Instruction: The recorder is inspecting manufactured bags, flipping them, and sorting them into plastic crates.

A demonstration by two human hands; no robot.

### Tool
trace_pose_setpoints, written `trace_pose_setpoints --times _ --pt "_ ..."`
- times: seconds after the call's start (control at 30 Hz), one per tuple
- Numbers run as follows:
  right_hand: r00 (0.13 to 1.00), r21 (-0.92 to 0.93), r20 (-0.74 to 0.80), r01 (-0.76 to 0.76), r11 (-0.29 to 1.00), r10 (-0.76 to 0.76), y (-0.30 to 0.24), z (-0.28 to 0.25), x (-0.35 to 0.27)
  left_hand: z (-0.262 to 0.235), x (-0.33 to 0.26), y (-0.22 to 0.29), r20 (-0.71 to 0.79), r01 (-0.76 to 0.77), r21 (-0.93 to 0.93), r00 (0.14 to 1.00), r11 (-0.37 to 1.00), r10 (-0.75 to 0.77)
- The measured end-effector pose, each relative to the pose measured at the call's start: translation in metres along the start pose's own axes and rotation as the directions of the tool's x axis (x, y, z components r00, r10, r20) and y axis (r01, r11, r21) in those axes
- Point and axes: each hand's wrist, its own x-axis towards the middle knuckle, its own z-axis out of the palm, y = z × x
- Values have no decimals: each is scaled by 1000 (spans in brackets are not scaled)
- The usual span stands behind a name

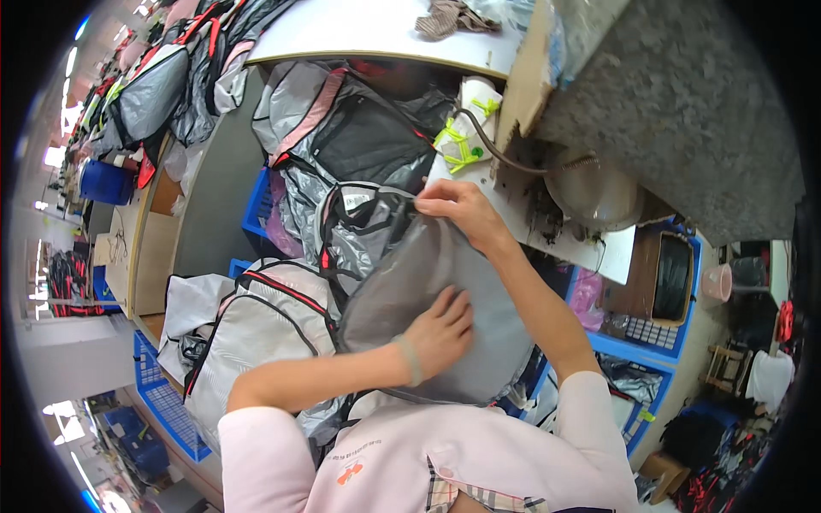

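A large grey bag panel (pixel 496 308) with a dark rim is spread over my lap and the work in front of me. My right hand (pixel 462 212) pinches its far upper edge between thumb and fingers. On the middle of the panel rests my left hand (pixel 440 333), fingers slightly bent and a little apart against the cloth. Just beyond lies a silver and black backpack part (pixel 363 227) with a white label, touching the panel's edge. Left of the panel, a white backpack (pixel 265 316) with red and black piping leans close to my left forearm.
A sewing machine (pixel 599 188) stands on a white table at the right. Blue crates (pixel 167 419) flank me on both sides. More silver and black bags (pixel 342 128) lie ahead, below a white tabletop (pixel 342 30). A grey partition (pixel 218 171) rises at the left.
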Motion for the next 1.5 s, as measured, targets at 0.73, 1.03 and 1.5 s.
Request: trace_pose_setpoints --times 0.73,1.03,1.5 --pt "964 -712 -87 116 692 -252 -18 69 -1 59 -155 89 13 25 -1000 -93 -16 -996" --pt "1000 -477 8 15 879 -13 -38 68 3 90 -132 121 6 188 -981 -204 -45 -979" --pt "996 -270 76 56 961 -37 -19 47 2 40 -149 70 -255 405 -903 -241 142 -936"
